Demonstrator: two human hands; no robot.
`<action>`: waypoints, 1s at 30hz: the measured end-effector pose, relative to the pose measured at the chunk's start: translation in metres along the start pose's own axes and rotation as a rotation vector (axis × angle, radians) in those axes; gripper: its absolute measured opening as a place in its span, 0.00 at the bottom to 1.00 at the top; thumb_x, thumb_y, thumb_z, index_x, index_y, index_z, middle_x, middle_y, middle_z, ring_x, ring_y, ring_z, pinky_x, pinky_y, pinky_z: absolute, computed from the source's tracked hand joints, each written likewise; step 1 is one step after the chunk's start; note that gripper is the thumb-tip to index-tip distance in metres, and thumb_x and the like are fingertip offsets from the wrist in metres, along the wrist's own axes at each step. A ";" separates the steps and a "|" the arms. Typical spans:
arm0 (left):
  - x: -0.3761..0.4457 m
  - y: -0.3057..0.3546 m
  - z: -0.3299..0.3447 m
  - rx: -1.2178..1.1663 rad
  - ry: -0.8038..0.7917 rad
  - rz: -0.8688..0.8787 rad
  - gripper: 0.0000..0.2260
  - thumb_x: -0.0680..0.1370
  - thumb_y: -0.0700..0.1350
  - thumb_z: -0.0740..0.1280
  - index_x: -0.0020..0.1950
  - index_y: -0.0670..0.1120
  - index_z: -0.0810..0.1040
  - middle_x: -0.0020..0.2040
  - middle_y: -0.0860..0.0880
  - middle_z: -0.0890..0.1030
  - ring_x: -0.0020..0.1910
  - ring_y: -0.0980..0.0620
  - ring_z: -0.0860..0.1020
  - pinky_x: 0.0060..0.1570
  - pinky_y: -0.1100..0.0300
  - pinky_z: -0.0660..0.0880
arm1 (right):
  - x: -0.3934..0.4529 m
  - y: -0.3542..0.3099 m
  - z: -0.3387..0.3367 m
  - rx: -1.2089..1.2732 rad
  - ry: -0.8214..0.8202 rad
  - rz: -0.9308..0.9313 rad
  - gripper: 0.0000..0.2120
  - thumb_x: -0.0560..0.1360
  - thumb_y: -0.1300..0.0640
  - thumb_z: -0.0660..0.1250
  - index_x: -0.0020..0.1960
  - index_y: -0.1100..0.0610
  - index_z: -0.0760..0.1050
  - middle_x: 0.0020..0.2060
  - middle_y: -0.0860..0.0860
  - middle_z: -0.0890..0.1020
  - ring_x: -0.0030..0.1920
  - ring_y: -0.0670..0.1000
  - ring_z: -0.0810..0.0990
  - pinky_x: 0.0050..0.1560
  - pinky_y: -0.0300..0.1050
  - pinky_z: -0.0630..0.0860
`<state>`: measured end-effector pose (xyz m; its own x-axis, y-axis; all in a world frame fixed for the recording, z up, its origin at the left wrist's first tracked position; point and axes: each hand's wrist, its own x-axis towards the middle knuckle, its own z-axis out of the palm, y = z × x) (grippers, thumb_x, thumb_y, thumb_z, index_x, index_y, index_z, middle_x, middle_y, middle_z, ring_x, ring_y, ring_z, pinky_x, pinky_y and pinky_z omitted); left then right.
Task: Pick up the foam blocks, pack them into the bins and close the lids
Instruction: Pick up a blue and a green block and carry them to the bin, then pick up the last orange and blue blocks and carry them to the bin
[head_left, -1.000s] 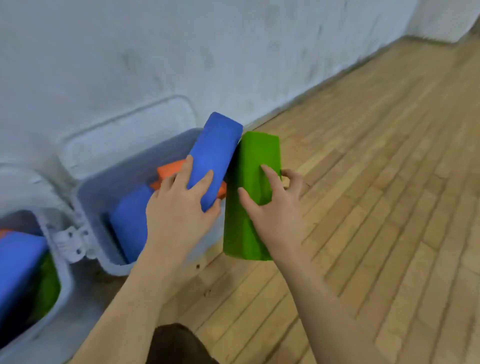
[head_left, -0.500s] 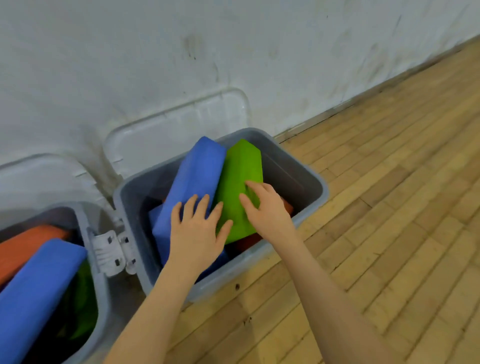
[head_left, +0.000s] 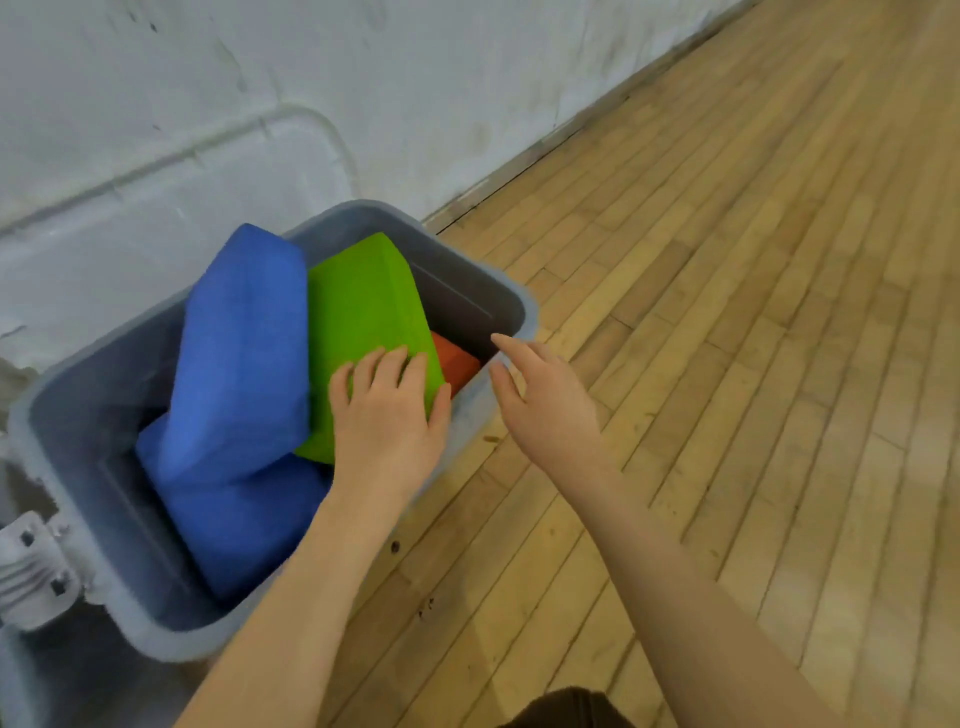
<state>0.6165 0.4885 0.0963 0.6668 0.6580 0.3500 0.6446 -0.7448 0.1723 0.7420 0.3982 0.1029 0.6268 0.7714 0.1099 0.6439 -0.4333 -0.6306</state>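
Floor (head_left: 727, 364) of pale wood strips runs right of a scuffed white wall (head_left: 363, 78). Grey bin (head_left: 511, 301) stands at the wall's foot, its lid (head_left: 182, 197) tipped back against the wall. Inside: blue block (head_left: 244, 353) leaning over a second blue block (head_left: 234, 519), green block (head_left: 363, 317) beside it, orange block (head_left: 457, 361) below. Left hand (head_left: 387, 415) presses flat on the green block, fingers straight. Right hand (head_left: 545, 400) hovers relaxed over the bin's near rim, holding nothing. Bare floor lies right of the bin.

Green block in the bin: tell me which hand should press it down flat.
Left. The left hand already rests on the green block, fingers spread over its near end. The right hand hangs open outside the bin, touching nothing.
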 end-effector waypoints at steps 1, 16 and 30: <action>0.007 0.016 0.002 -0.053 0.017 0.029 0.18 0.75 0.51 0.58 0.54 0.41 0.81 0.54 0.42 0.81 0.54 0.40 0.77 0.56 0.49 0.62 | -0.006 0.010 -0.012 -0.014 0.030 0.028 0.19 0.80 0.48 0.55 0.70 0.49 0.67 0.63 0.46 0.74 0.62 0.48 0.72 0.57 0.46 0.73; -0.057 0.411 0.084 -0.433 -0.352 0.602 0.15 0.79 0.48 0.59 0.64 0.44 0.75 0.63 0.45 0.75 0.62 0.44 0.70 0.61 0.48 0.64 | -0.225 0.308 -0.234 -0.175 0.449 0.509 0.16 0.80 0.51 0.56 0.65 0.53 0.72 0.57 0.48 0.78 0.55 0.47 0.76 0.54 0.47 0.76; -0.316 0.768 0.199 -0.371 -0.812 0.950 0.20 0.82 0.51 0.53 0.74 0.53 0.60 0.74 0.49 0.60 0.71 0.48 0.58 0.68 0.53 0.56 | -0.558 0.619 -0.319 -0.340 0.466 1.159 0.29 0.75 0.44 0.64 0.73 0.44 0.60 0.76 0.51 0.56 0.73 0.62 0.53 0.71 0.60 0.48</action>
<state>0.9754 -0.2694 -0.0657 0.9207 -0.3580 -0.1555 -0.2549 -0.8532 0.4550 0.9309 -0.4494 -0.1040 0.9398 -0.3351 -0.0671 -0.3384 -0.8850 -0.3199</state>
